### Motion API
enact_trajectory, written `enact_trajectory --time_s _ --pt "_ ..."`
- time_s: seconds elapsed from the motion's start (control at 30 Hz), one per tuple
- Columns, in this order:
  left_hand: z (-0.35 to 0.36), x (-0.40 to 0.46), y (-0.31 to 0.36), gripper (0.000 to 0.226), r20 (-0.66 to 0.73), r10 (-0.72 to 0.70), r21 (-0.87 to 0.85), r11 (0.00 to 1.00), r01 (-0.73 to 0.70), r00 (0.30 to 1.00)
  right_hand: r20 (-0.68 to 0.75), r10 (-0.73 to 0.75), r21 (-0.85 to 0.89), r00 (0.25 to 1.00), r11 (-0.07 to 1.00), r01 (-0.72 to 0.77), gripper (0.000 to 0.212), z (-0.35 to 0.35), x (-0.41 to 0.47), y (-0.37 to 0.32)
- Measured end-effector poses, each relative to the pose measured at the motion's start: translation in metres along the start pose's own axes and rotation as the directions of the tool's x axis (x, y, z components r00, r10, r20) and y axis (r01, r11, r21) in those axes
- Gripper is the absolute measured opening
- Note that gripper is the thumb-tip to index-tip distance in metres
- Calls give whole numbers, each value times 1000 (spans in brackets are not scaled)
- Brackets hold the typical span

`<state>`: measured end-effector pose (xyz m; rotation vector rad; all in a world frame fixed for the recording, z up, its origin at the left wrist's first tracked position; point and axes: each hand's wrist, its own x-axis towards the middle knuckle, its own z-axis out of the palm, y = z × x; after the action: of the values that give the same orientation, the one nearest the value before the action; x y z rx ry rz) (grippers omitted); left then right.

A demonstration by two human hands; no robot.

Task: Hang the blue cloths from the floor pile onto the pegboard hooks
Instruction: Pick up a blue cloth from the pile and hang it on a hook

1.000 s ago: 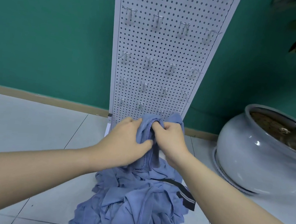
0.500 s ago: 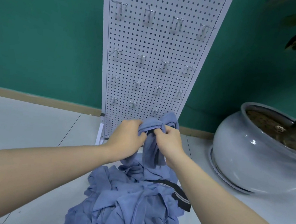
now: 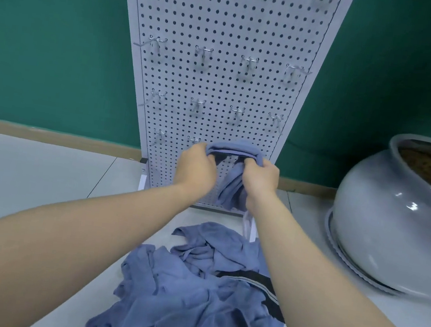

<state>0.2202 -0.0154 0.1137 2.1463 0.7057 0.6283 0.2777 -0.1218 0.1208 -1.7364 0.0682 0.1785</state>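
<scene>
Green wall, pegboard [image 3: 226, 27] | blue cloth [image 3: 234, 150] stretched horizontally between left hand [image 3: 195, 170], right hand [image 3: 260, 181]

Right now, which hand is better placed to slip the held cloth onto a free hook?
Left hand, probably: it grips the blue cloth just under a bare hook; the right hand grips its other end.

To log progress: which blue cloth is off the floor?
The blue cloth stretched between both hands at the pegboard; the others lie in the floor pile.
</scene>
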Motion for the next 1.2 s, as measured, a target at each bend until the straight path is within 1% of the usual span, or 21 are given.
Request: enact_trajectory --time_s 0.1,0.17,0.2,0.3,0.33,0.4,0.5,0.57,0.67,0.73,0.9,1.0,1.07,1.13,1.2 --pt "17 11 -10 18 -30 -27 -33 999 26 999 -8 -4 -33 1000 999 4 26 6 18 10" --pt "30 12 -19 22 -31 -51 -73 996 49 998 -2 16 -14 1000 1000 -16 33 11 28 16" --pt "37 12 -24 24 -32 -63 -107 992 59 998 4 19 -2 1000 1000 -19 32 14 32 18" --pt "56 15 -35 23 -46 -113 -183 978 103 993 7 -2 12 1000 1000 2 22 20 44 26" --pt "61 16 -38 23 -44 -124 -203 973 112 991 3 -12 3 1000 1000 12 23 21 48 28" --pt "68 21 -43 23 -30 -120 -229 967 110 992 -8 -47 -31 999 998 46 33 22 56 34" --pt "75 26 -52 24 -2 -126 -238 964 122 992 -5 -94 -125 996 988 93 40 25 62 40" --pt "79 30 -59 29 27 -166 -269 949 167 986 18 -121 -156 993 980 122 39 29 64 46" --pt "83 35 -69 32 56 -196 -272 940 204 979 48 -141 -130 989 981 146 26 35 67 54" --pt "85 38 -75 31 75 -194 -255 944 207 978 59 -164 -113 985 979 170 23 38 71 58" --pt "92 34 -88 29 149 -146 -205 963 175 978 99 -157 -121 983 978 168 31 41 78 71" --pt "96 30 -97 27 190 -100 -186 973 136 977 111 -132 -62 985 988 139 35 42 75 79" --pt "99 27 -101 31 202 -75 -190 975 114 976 116 -140 -9 983 990 142 40 39 75 83" --pt "101 23 -104 32 215 -62 -194 975 105 975 128 -163 4 978 986 164 39 35 77 86" --pt "103 22 -105 30 236 -53 -196 975 101 970 148 -170 -26 974 984 175 36 34 77 89"
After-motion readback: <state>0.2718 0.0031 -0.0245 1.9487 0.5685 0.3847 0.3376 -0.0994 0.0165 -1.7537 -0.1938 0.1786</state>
